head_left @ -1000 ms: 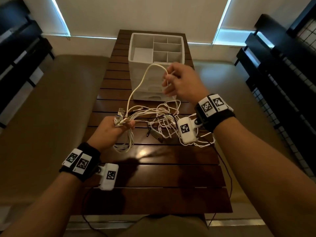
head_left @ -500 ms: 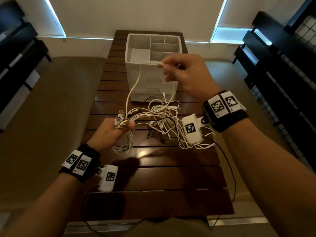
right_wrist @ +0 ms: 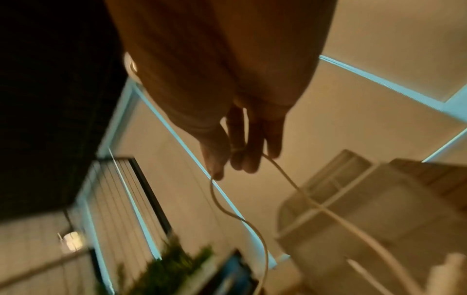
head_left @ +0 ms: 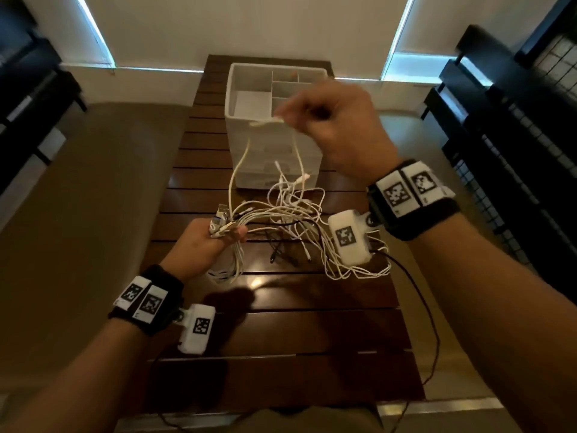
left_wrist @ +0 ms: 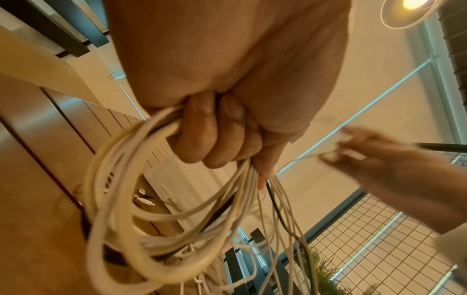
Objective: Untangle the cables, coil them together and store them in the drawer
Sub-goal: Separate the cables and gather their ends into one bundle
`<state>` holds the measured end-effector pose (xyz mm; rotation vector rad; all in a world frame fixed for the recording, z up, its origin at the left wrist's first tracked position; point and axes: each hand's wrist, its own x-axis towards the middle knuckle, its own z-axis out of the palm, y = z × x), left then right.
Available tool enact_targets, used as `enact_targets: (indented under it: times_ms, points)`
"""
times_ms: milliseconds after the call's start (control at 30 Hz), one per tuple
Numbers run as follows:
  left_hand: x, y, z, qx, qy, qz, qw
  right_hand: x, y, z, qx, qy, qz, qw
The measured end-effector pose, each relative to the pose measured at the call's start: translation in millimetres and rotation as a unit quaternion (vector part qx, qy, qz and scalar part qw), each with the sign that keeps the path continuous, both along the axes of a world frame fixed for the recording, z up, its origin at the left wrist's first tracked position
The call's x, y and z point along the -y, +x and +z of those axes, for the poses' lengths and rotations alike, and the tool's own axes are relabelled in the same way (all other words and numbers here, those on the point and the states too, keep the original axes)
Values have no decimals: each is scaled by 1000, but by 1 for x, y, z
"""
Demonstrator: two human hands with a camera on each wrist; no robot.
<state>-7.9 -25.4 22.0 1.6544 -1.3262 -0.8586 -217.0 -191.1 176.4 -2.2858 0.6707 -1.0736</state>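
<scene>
Left hand [head_left: 199, 245] is low over the slatted wooden table [head_left: 281, 339], fist clenched round a bundle of white cables [head_left: 281, 214]. Several plug ends [head_left: 220, 225] stick up out of the top of the fist, between thumb and index finger. In the left wrist view the fingers [left_wrist: 202, 135] curl tight over the bundle, and coiled loops [left_wrist: 121, 199] hang below the hand; one thin black cable [left_wrist: 274, 205] runs among the white strands.

Right hand [head_left: 334, 129] is raised above and beyond the left, in front of the white drawer organiser [head_left: 246, 142]. It pinches a single white cable [head_left: 240, 164] near its end between thumb and fingertips; motion blur hides the exact contact. In the right wrist view that cable [right_wrist: 252, 225] leaves the fingers [right_wrist: 242, 151] in two strands that drop away. From the pinch, the strand arcs down to the left fist.

The rest of the tangle lies on the table between the two hands, just in front of the organiser, with loose ends spread under the right wrist. Two loose plug ends [head_left: 303, 178] are lifted above the tangle against the organiser's front.

The organiser stands at the far end of the table; its top tray shows divided compartments [head_left: 293, 89]. Whether its drawers are open or closed cannot be told.
</scene>
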Motion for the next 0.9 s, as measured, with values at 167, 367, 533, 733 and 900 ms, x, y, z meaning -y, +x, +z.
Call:
enact_targets:
  times_ms: [167, 367, 533, 733, 900]
  points:
    - [-3, 4, -7, -8, -11, 4, 1000, 0, 4, -6, 105, 36, -4, 994]
    - [-7, 4, -6, -32, -9, 22, 999, -1, -5, -64, -161, 242, 23, 957]
    - [-10, 2, -6, -25, 5, 17, 1000, 20, 2, -104, -157, 341, -69, 924]
    - [-17, 11, -9, -22, 8, 32, 999, 56, -3, -139, -265, 339, -180, 884]
    - [-23, 16, -14, -33, 10, 44, 998, 71, -21, -173, -387, 293, -244, 839]
